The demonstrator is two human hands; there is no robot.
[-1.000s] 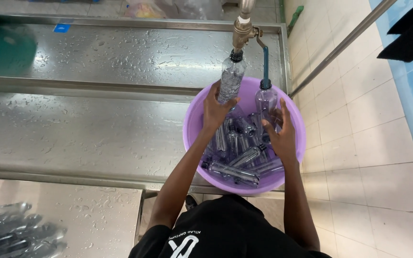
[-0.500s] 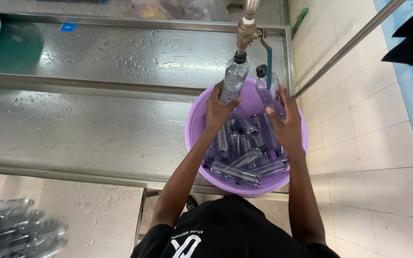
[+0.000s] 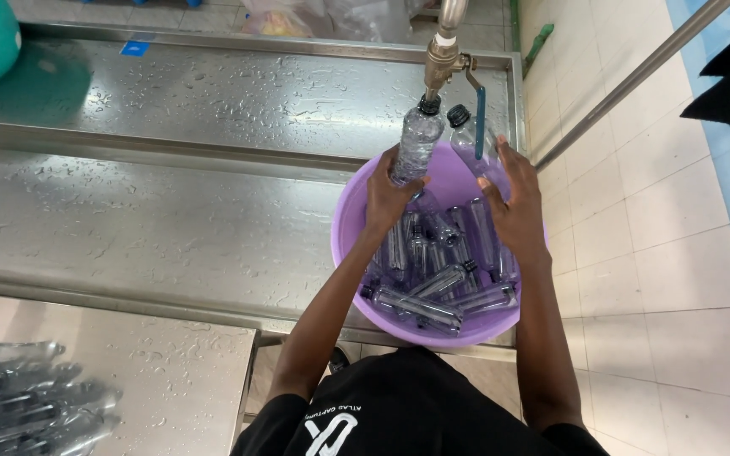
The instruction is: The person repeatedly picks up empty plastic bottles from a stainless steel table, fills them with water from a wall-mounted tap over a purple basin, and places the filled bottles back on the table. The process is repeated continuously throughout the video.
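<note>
Head view: bottle filling at the tap.

A clear plastic bottle [image 3: 414, 150] is gripped by the closed fingers of the left hand [image 3: 389, 196] and held with its dark neck right under the brass tap [image 3: 441, 61]; filling is judged the step in hand. A second clear bottle [image 3: 471, 142] is clasped by the right hand [image 3: 513, 198], just beside the first, above the purple basin [image 3: 350, 221] of lying bottles on the wet steel table [image 3: 171, 219]. The next move calls for steady alignment under the spout.
</note>
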